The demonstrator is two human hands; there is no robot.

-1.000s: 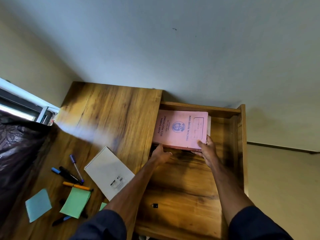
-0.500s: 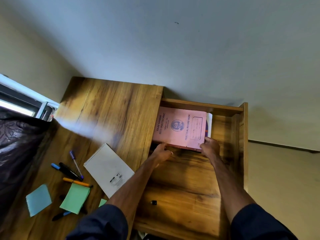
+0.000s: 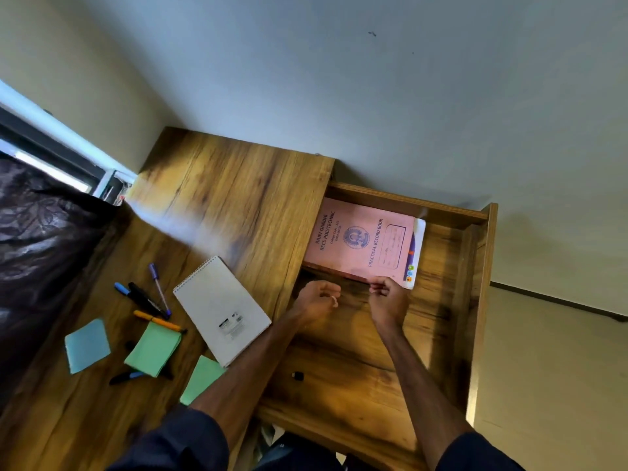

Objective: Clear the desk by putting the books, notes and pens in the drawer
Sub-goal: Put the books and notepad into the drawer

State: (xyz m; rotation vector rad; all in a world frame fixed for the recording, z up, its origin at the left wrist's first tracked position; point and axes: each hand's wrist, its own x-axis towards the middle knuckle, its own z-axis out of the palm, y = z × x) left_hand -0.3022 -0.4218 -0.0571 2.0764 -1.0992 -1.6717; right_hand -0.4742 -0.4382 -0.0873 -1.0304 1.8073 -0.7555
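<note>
A pink record book lies flat at the far end of the open wooden drawer, on top of another book whose white and purple edge shows at the right. My left hand hovers just short of the pink book's near edge, loosely curled and holding nothing. My right hand is loosely curled too, its fingertips at the book's near right corner. On the desk lie a white spiral notepad, several pens, a blue sticky pad and two green ones.
A small black object lies on the drawer floor near the front. Dark patterned cloth borders the desk on the left, under a window. A wall runs behind the desk and drawer.
Both hands have let go of the pink book and drawn back a little toward me. The book stays flat at the far end of the drawer.
</note>
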